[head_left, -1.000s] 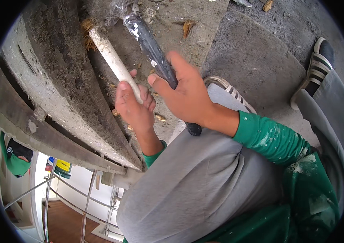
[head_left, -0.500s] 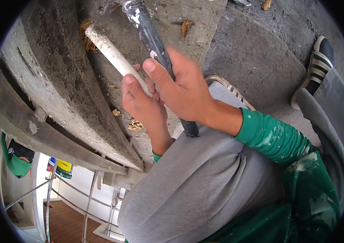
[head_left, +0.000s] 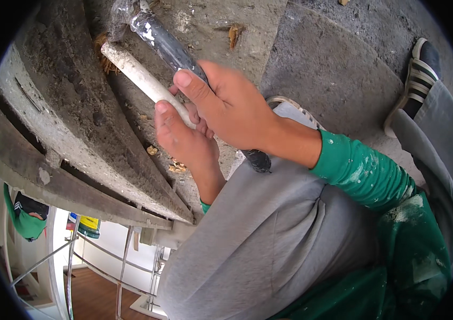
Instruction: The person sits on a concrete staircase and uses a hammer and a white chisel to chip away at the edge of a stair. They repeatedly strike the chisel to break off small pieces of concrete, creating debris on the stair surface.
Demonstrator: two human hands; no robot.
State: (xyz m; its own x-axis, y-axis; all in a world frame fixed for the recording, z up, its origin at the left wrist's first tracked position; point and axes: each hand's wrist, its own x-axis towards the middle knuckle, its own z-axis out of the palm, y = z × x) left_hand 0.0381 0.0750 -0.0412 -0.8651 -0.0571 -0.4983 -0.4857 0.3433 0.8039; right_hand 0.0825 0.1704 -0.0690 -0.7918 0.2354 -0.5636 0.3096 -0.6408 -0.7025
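My right hand (head_left: 232, 104) is closed around the black, paint-spotted handle of a hammer (head_left: 165, 42). Its blurred grey metal head lies at the upper left, just above the far end of a white pipe (head_left: 141, 77). The butt of the handle sticks out below my right hand, over my grey-trousered knee. My left hand (head_left: 186, 136) grips the pipe's near end, thumb on top, partly hidden behind my right hand. The pipe slants up and left, its far end dirty and close to brown fibres (head_left: 106, 61) by the concrete ledge.
A rough concrete ledge (head_left: 66, 125) curves along the left. Crumbled tan bits (head_left: 177, 165) lie on the grey concrete floor (head_left: 333, 69). Metal rails (head_left: 125, 256) and a wooden floor (head_left: 93, 293) show lower down. A person in green (head_left: 26, 221) appears at lower left. My striped shoe (head_left: 421, 80) is at right.
The hammer has swung left and tilted, bringing its head into view near the pipe's far end. My right hand moved slightly left with it. Both hands keep their grips.
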